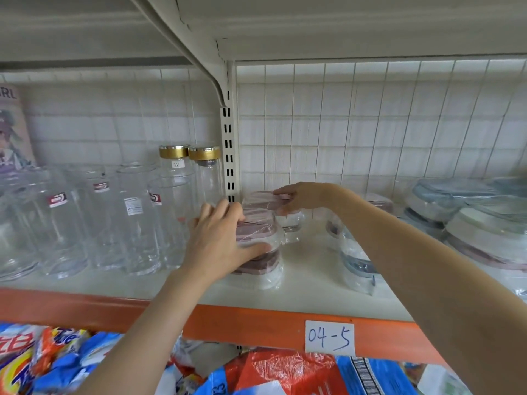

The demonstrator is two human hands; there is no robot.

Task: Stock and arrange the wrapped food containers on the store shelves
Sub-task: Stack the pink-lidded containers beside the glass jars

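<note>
Soft, even daylight-like illumination, moderately bright, with no hard light source in view. The underside of the upper shelf (342, 27) is evenly lit; shadows beneath the glass jars (137, 218) and the wrapped container stack (256, 240) are faint and diffuse. Small specular highlights mark the gold lids (174, 151) and the plastic wrap. Wide-angle distortion bows the wire grid (370, 124) and the orange shelf edge (256, 323) toward the frame borders. Overall definition is soft; the grey-lidded containers (470, 212) at right and the detergent bags (42, 360) below appear blurred.
</note>
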